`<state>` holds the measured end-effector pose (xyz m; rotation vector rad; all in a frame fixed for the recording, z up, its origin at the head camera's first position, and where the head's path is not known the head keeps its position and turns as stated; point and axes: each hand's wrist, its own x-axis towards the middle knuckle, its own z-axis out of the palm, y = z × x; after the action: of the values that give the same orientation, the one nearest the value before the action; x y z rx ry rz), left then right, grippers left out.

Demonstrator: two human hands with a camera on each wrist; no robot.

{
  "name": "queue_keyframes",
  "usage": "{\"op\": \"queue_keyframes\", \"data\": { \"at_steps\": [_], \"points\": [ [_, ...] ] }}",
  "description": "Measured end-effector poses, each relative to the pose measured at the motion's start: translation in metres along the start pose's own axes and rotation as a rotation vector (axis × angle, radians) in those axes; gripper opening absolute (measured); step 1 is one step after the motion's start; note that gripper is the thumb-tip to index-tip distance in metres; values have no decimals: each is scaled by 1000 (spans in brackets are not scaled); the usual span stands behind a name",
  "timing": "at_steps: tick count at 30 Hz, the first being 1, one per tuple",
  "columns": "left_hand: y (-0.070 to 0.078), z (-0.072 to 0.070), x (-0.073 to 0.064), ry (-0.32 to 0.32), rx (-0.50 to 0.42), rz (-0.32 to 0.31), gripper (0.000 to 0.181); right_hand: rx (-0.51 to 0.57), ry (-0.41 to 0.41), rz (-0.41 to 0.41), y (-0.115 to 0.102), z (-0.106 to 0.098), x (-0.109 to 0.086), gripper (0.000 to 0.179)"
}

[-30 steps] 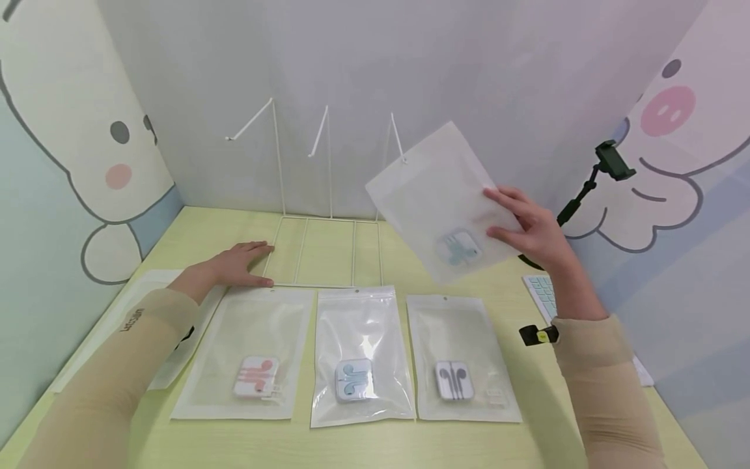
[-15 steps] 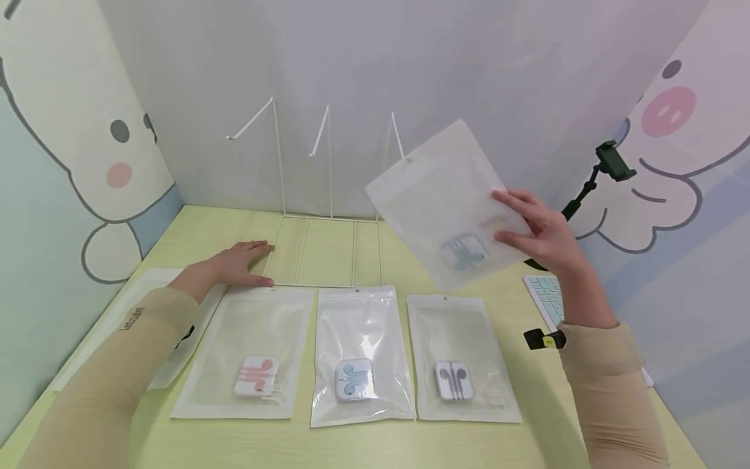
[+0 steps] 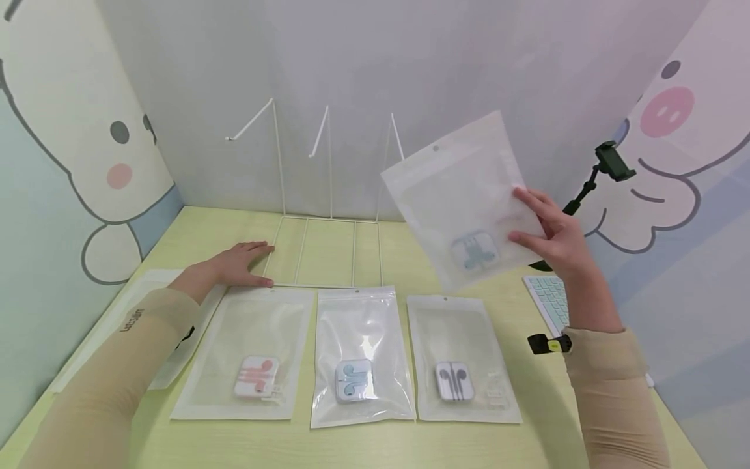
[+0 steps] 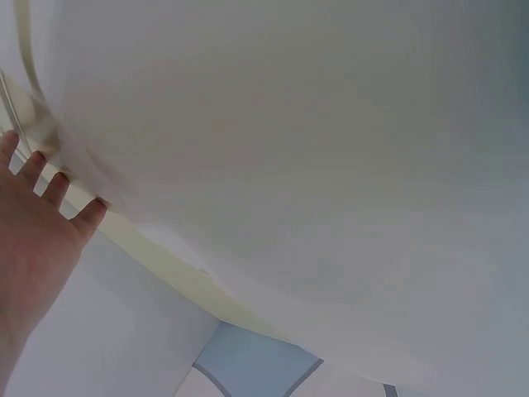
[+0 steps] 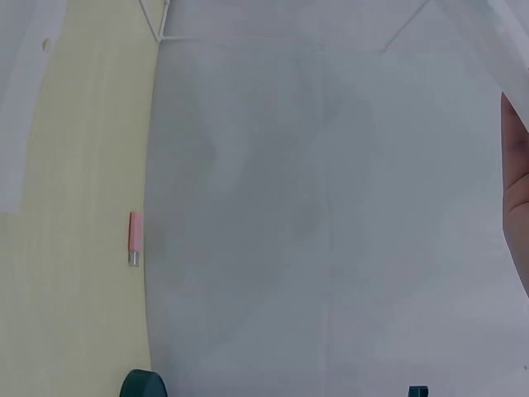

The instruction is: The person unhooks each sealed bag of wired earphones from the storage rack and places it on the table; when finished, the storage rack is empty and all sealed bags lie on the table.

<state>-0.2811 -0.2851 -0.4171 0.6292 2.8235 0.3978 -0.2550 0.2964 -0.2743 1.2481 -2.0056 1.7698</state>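
Observation:
My right hand [image 3: 556, 234] pinches the side edge of a frosted zip bag [image 3: 451, 189], tilted in the air right of the wire rack [image 3: 331, 219]. Through the bag shows a square case of teal earphones [image 3: 476, 251]; its hang hole faces up. Beside the rack's front hook tip, the bag's upper left overlaps the hook in this view. My left hand [image 3: 243, 266] rests with fingers spread at the left side of the rack's base. In the left wrist view a pale bag [image 4: 289, 165] fills most of the picture beside the left hand.
Flat bags with pink [image 3: 256, 376], teal [image 3: 354, 380] and grey earphones [image 3: 454, 381] lie in front of the rack. More bags [image 3: 176, 365] lie under the left forearm. At right are a keyboard [image 3: 545, 299] and a black phone stand [image 3: 612, 161]. Walls enclose the table.
My right hand has moved to the right with the bag, away from the right-hand hook. The bag has turned somewhat more upright. The left hand has stayed in place.

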Motion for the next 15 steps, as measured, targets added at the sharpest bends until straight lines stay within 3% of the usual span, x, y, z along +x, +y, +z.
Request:
{"op": "queue_keyframes", "data": {
  "at_steps": [8, 15],
  "points": [
    [0, 1, 0, -3, -1, -13, 92, 217, 84, 52, 6, -8, -12, 63],
    [0, 1, 0, -1, 3, -17, 92, 329, 239, 146, 16, -14, -21, 64]
  ]
}}
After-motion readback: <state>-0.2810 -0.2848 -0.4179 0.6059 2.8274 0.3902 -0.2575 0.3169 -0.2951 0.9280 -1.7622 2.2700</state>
